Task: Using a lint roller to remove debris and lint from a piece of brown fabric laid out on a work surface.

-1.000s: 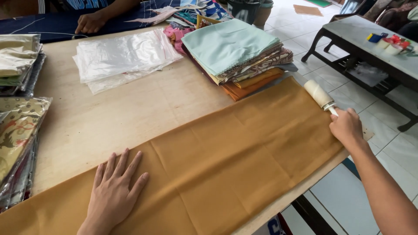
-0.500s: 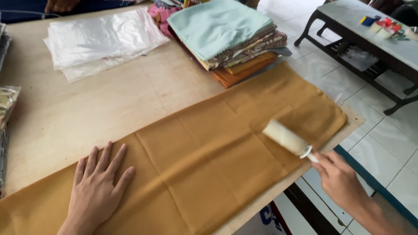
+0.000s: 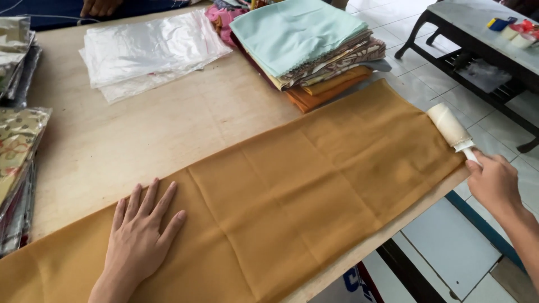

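A long mustard-brown cloth [image 3: 292, 191] lies spread flat along the near edge of the wooden table [image 3: 168, 134]. My left hand [image 3: 140, 238] rests palm down on the cloth's left part, fingers apart. My right hand [image 3: 494, 185] grips the white handle of a lint roller [image 3: 449, 124], whose cream roll sits at the cloth's right end, near the table corner.
A stack of folded fabrics [image 3: 309, 47] with a mint-green piece on top stands at the back right. Clear plastic bags [image 3: 149, 50] are piled behind the cloth. Packaged fabrics [image 3: 17, 151] line the left edge. Another person's hand [image 3: 101, 7] rests at the far side. A dark bench [image 3: 483, 39] stands on the tiled floor.
The lint roller has gone from the cloth's right end to its middle and back out to the right end. My left hand has stayed pressed on the cloth.
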